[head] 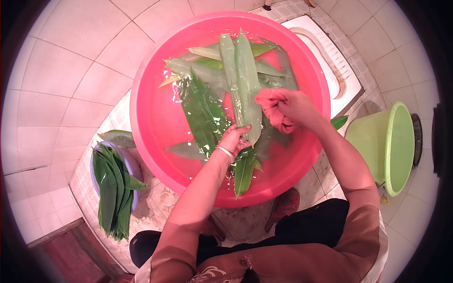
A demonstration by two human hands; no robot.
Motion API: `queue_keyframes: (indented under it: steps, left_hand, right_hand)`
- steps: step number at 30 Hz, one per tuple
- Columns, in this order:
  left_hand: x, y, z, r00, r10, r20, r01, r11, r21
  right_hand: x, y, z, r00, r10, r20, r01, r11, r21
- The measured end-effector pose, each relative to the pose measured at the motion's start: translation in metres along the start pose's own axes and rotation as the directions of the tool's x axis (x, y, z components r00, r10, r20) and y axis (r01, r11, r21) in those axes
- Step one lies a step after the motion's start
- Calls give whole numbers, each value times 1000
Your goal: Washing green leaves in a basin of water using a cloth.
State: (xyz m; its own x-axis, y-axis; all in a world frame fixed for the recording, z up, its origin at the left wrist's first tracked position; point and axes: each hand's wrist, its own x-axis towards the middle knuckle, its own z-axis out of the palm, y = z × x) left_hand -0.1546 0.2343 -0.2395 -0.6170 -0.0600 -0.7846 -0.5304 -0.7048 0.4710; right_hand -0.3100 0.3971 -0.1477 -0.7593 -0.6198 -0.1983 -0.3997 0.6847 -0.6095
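A large round pink plastic tub (152, 148) holds water and many long green leaves. My left hand (235, 138), with a pale bangle at the wrist, grips the near ends of long leaves (248, 78) that stretch toward the tub's far side. In my right hand (297, 108) is a bunched pink cloth (274, 106), just right of the held leaves. Darker green leaves (200, 109) float to the left of my left hand. Another leaf (244, 173) points toward me below that hand. Part of the cloth is hidden by my fingers.
At the left, a purple basin (135, 164) carries a stack of green leaves (113, 191). A light green bucket (368, 145) lies tipped on its side at the right. Behind the tub is a white squat toilet (348, 78). Tiled walls (70, 63) stand close on both sides.
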Motion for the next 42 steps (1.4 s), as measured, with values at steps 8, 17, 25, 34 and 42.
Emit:
queue_keyframes:
  steps: [8, 17, 25, 34, 42]
  left_hand:
    - [10, -15, -14, 979, 153, -138, -177, 968, -180]
    - [2, -23, -3, 977, 154, -148, -175, 974, -142]
    - [-84, 4, -46, 984, -55, -170, 102, 953, 284]
    - [-278, 158, -42, 981, 108, -164, 57, 644, 763]
    - [-329, 187, -52, 423, 905, 47, -413, 147, 899]
  right_hand:
    - [5, 7, -15, 993, -97, -64, 98, 995, 10]
    - [7, -80, 23, 661, -750, 16, 740, 648, -178]
    - [38, -29, 141, 733, -642, 226, 680, 685, -263]
    - [45, -13, 135, 885, -437, 160, 465, 814, -348]
    - [32, 15, 121, 888, -449, 101, 459, 845, -273]
